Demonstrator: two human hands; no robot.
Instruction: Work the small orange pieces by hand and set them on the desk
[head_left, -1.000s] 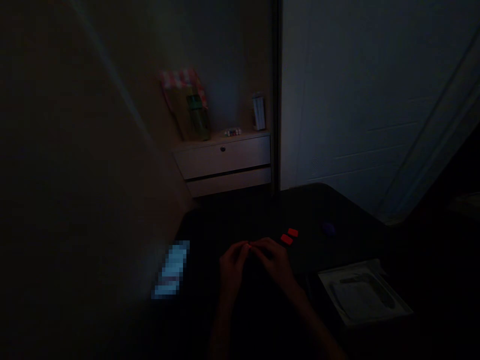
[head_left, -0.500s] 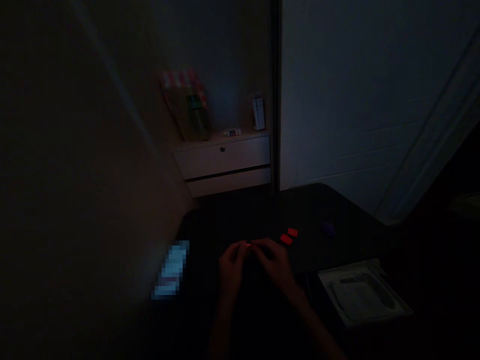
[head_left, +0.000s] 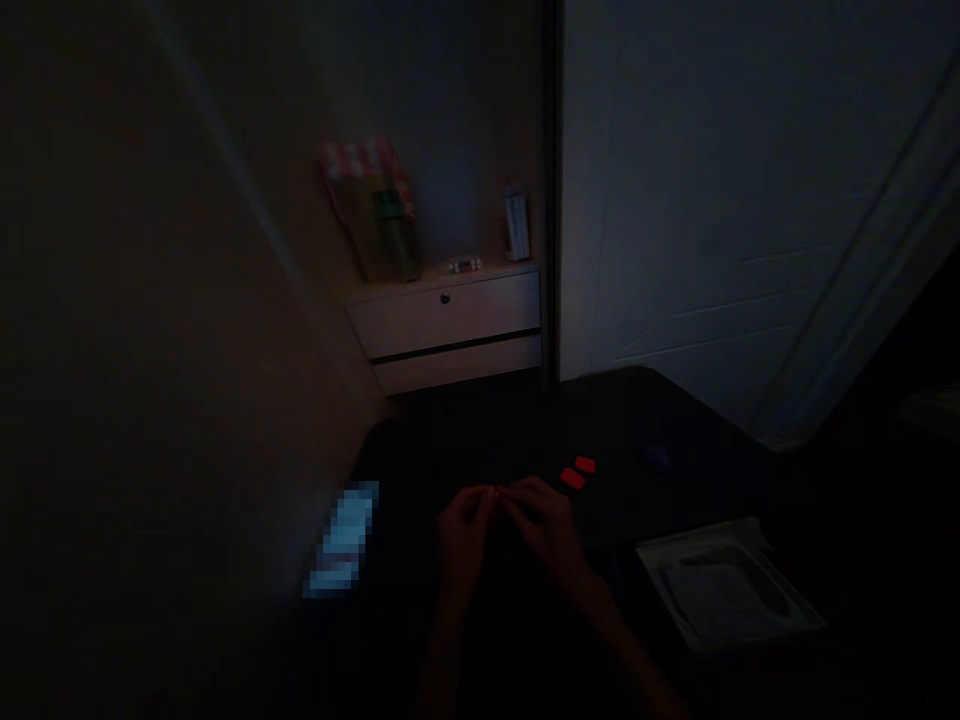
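Over the near part of the dark table point(head_left: 480, 430), my left hand point(head_left: 463, 520) and my right hand point(head_left: 546, 515) meet fingertip to fingertip. Both are closed in a pinch around a small reddish thing point(head_left: 497, 491), mostly covered by the fingers; its kind is too dark to make out. Just beyond my right hand, two flat bright orange-red pieces point(head_left: 573, 479) lie side by side on the tabletop. Farther right on the table sits a small purple object point(head_left: 657, 459), its shape blurred by the dark.
A pixelated bright screen point(head_left: 343, 540) is at the left. To the right, below table level, lies a pale tray-like box point(head_left: 727, 585). Behind the table are drawers point(head_left: 457, 315) with a green-capped bottle point(head_left: 394, 230), a checked bag point(head_left: 356, 165) and books point(head_left: 517, 225) above.
My fingertips have shifted slightly around the small reddish thing, which shows less brightly now. The pieces on the table have not moved.
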